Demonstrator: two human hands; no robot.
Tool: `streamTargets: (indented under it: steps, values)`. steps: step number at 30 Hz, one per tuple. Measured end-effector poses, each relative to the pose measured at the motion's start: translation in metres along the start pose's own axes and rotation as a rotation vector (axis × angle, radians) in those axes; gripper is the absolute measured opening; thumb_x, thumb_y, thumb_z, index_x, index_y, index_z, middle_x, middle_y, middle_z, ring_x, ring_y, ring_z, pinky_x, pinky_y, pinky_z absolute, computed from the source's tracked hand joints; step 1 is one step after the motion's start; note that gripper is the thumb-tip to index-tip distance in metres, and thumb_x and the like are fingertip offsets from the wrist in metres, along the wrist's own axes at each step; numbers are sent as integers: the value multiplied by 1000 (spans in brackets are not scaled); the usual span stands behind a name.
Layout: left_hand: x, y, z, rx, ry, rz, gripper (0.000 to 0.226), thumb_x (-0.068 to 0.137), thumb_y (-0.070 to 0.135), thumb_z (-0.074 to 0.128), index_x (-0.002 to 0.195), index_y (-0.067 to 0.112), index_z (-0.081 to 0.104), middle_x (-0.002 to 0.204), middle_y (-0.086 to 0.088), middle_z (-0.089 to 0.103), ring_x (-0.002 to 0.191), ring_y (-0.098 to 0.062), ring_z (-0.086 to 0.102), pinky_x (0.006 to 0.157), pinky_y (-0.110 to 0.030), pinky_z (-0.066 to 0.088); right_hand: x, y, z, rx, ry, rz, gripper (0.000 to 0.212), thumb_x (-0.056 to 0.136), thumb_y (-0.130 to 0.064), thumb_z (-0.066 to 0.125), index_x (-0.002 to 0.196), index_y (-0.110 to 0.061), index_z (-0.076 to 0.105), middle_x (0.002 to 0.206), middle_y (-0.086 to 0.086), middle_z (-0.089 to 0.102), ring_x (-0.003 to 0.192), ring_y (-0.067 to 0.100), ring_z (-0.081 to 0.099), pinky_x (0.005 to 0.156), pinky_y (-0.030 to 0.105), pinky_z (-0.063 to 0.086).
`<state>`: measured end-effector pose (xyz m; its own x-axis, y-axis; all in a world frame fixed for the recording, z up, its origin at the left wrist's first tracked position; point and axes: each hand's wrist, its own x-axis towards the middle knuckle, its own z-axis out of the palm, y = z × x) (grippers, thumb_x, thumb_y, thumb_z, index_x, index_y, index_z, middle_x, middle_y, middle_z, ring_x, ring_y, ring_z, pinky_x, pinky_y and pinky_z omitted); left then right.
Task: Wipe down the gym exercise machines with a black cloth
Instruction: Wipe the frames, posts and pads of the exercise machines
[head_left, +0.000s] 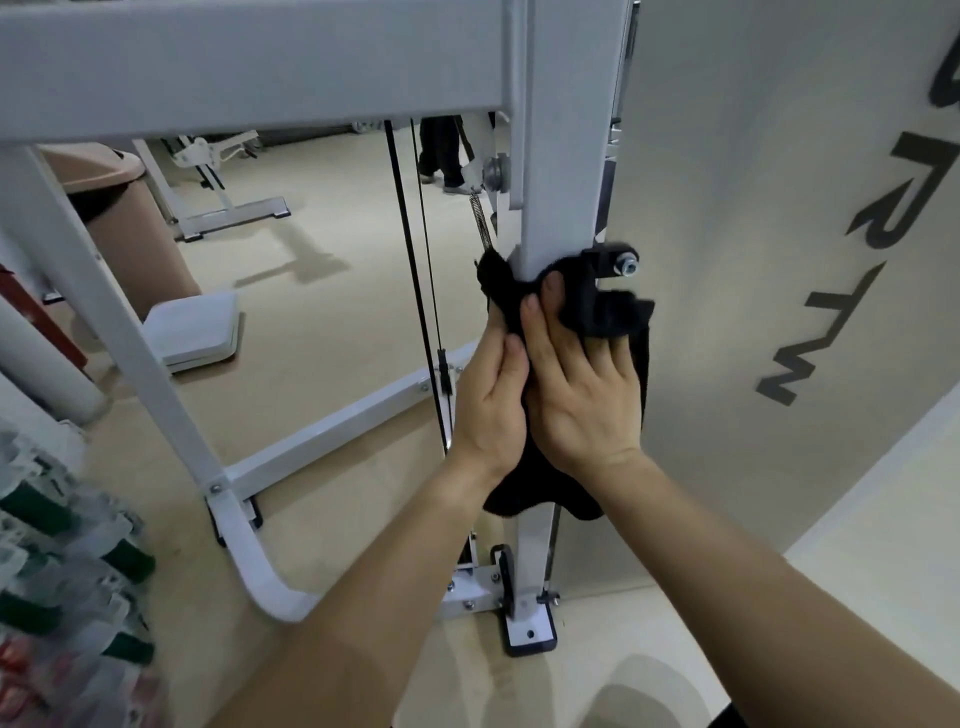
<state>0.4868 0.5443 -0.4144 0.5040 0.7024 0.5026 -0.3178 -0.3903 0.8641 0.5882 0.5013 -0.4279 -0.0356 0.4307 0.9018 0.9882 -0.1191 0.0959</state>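
Gym: white cable machine (558, 156), bench (218, 171).

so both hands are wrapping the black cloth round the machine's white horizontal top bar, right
No. The head view shows the left hand and right hand wrapping the black cloth round the machine's white upright post, not a horizontal bar.

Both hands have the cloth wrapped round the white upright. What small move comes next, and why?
Probably slide the black cloth down the white upright toward its foot. The left hand and right hand grip it wrapped round the post at a bolted bracket, with bare post below.
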Motion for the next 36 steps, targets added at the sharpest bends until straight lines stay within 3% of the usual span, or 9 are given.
streamTargets:
  steps: [4,10,13,17,20,23,26,30,36]
  values:
    - [-16,-34,-16,144,-56,-107,55,106,25,29,159,15,19,162,5,29,148,-4,25,125,-43,18,-30,1,10,10,-34,-37,64,102,-27,45,157,-19,14,161,4,20,149,25,19,121,45,20]
    - [31,5,-7,81,-70,121,56,107,26,26,156,1,17,162,-13,28,151,-20,23,125,-47,15,8,10,9,5,148,-44,58,101,-28,48,154,-16,28,158,2,26,143,26,34,119,45,24]
    - [21,-21,-6,73,-55,96,59,108,32,24,157,1,13,165,-12,20,153,-20,16,125,-50,11,-1,9,22,-36,199,-40,63,100,-30,47,157,-19,21,161,3,26,145,26,31,120,43,20]
    - [-19,-72,-7,69,-57,-15,55,108,25,20,158,3,11,166,-8,18,154,-16,15,126,-47,12,-57,9,43,-22,139,-84,69,99,-33,48,158,-19,15,167,-1,6,148,25,24,120,42,21]
    - [-46,-104,-11,108,-81,-112,69,105,52,24,160,13,8,166,-1,17,153,-14,14,125,-51,14,-101,5,49,-7,29,-110,74,96,-30,55,158,-18,17,167,0,6,138,31,38,113,44,31]
    - [-46,-101,-15,149,-102,-144,77,101,61,24,160,15,8,166,-2,18,153,-14,17,124,-51,16,-103,3,39,6,-40,-123,74,95,-25,58,157,-15,20,166,1,9,140,32,35,117,45,26]
    - [-17,-68,-14,129,-70,-61,71,104,52,27,159,9,14,164,-5,26,151,-14,24,125,-47,18,-63,7,22,13,-25,-146,66,94,-23,58,153,-14,30,162,2,23,142,32,36,116,48,28]
    - [14,-39,-11,84,-45,45,57,107,30,24,158,6,16,163,-8,27,151,-16,25,125,-46,17,-18,6,13,0,84,-121,61,95,-23,57,150,-12,35,156,6,28,140,32,41,115,51,31]
    - [-11,-76,-5,131,-11,5,59,106,31,19,158,4,11,165,-11,19,153,-18,17,125,-48,14,-62,10,39,-7,82,-87,74,98,-29,50,159,-18,10,164,4,15,142,32,31,118,46,22]
